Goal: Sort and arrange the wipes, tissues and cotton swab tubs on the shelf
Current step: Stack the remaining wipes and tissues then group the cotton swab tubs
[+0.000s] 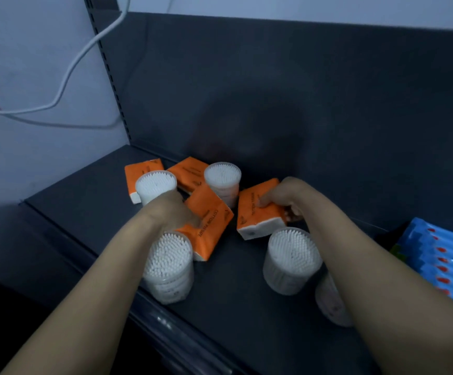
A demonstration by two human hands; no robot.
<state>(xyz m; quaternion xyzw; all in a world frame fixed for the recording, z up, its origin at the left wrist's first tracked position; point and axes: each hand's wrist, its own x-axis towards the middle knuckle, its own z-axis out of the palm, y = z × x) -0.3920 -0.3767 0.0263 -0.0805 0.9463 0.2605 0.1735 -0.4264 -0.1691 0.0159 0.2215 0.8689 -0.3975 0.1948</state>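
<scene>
On the dark shelf [90, 201] lie several orange tissue packs and several clear tubs of cotton swabs. My left hand [171, 212] grips one orange tissue pack [209, 226], which is tilted up off the shelf. My right hand [282, 198] holds another orange tissue pack [258, 215] from above. Two more tissue packs [138, 171] [190, 171] lie at the back. Swab tubs stand at the back left [155, 186], back middle [222, 180], front left [170, 266] and front right [291, 258]. One further tub [328, 299] is half hidden under my right forearm.
Blue wipe packs [439, 255] with red spots are stacked at the right edge of the shelf. A dark back panel [274, 90] rises behind the items. A white cable [65, 77] hangs on the wall at left. The shelf's front lip [165, 320] runs diagonally below my arms.
</scene>
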